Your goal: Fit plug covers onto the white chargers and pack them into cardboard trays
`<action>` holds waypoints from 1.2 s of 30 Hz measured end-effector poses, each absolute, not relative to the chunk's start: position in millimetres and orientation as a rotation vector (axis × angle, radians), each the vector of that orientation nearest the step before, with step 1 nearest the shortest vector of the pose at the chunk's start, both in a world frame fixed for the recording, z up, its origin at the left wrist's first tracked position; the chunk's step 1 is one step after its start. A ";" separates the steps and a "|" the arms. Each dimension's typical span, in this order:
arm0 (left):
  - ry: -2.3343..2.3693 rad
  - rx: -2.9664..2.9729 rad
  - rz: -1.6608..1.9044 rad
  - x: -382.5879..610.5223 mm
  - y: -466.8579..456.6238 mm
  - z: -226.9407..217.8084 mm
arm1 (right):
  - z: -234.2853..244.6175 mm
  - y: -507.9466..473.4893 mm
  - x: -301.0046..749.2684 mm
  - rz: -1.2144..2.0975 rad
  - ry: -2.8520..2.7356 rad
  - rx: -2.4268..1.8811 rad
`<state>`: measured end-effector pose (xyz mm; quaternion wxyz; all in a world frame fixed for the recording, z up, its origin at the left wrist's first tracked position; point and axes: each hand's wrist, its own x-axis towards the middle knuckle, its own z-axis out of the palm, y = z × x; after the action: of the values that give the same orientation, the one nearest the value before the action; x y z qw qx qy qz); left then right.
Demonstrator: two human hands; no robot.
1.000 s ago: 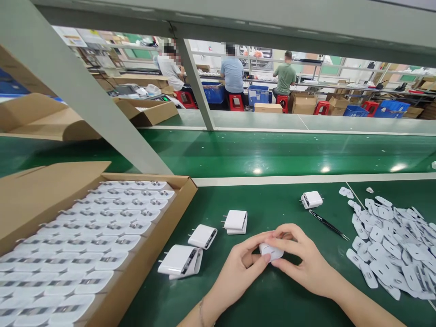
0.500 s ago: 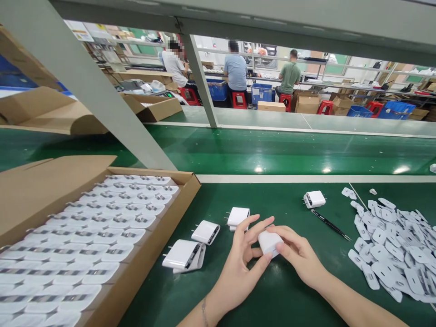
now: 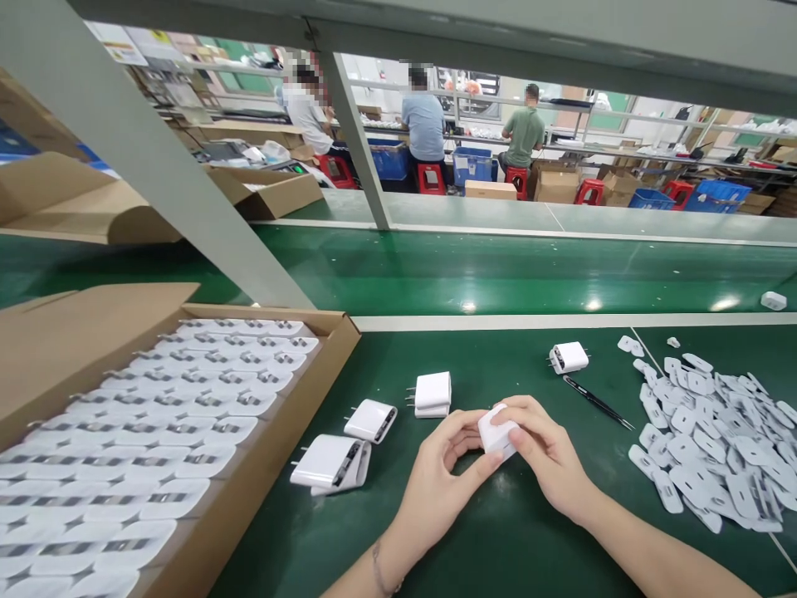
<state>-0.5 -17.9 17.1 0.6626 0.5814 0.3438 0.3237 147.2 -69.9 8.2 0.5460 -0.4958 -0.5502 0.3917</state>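
Green surface [image 3: 349,548] spans lower frame. Cardboard box [image 3: 265,457], lower left, packed with rows of white units. Heap of pale plates [image 3: 697,440], lower right. Left grip [image 3: 436,473] and right grip [image 3: 548,457], lower centre, pinch one white housing [image 3: 498,432] between them. Black tweezers [image 3: 594,400], right of centre: pale marking, too small to read. Posted sheet [image 3: 117,43], upper left: print blurred.

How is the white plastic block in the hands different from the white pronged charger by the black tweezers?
The left hand and right hand hold the white plastic block; the white pronged charger lies on the green table. The charger shows thin prongs and a dark opening; the block shows neither here. Both are white and boxy.
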 end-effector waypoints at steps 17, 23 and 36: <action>0.561 0.850 0.599 7.6 -26.7 12.6 | 10.9 -74.8 157.0 0.843 -1.446 -1.103; 0.608 0.928 0.645 8.1 -35.2 21.1 | 12.3 -76.2 159.5 0.911 -1.363 -1.065; 0.900 1.332 0.844 -1.8 -44.1 36.9 | 12.0 -82.2 161.8 1.055 -1.330 -0.975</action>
<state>-1.8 -44.1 36.9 0.6156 0.5780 0.3906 0.3666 161.8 -82.2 12.0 0.5580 -0.4132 -0.5637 0.4474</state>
